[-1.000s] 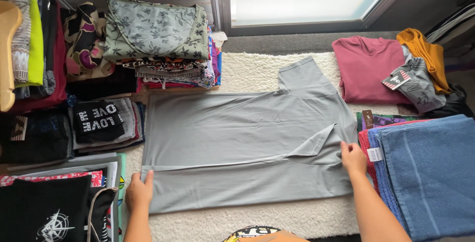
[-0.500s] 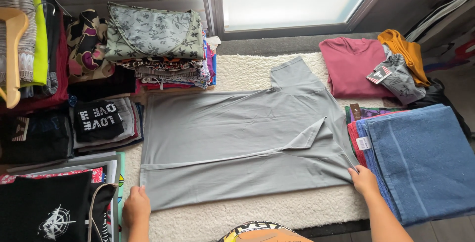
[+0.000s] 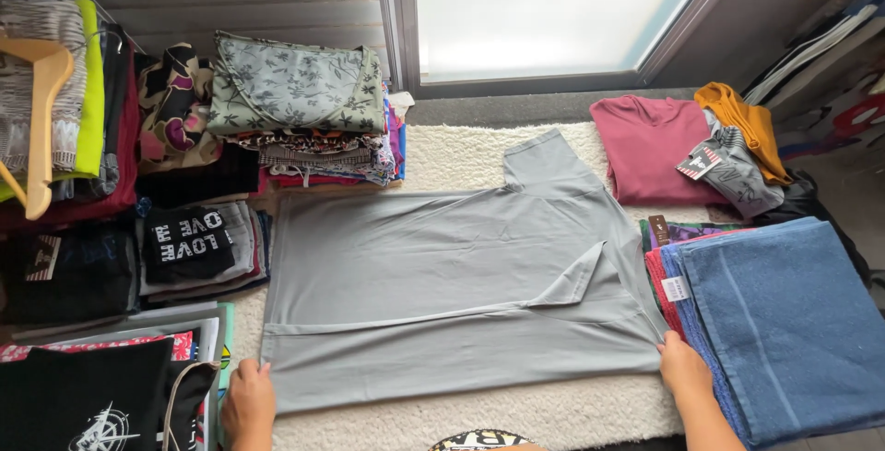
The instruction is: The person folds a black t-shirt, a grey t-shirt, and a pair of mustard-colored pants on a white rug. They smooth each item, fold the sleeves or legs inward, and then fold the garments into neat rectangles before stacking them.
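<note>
Rug [image 3: 461, 151], cream and shaggy, shows bare strips along the near and far edges of the garment.
Grey shirt [image 3: 442, 294], laid flat across the rug's middle, one sleeve folded inward, the other pointing toward the window; its left edge lies close beside the folded stacks [image 3: 198, 243], its right edge just beside the blue towel [image 3: 784, 322].
Maroon garment [image 3: 645, 147], folded, lies beyond the towel, apart from the shirt.
Left hand [image 3: 247, 405] pinches the shirt's near left corner, fingers curled on the hem.
Right hand [image 3: 684, 368] pinches the near right corner, touching the towel pile.
</note>
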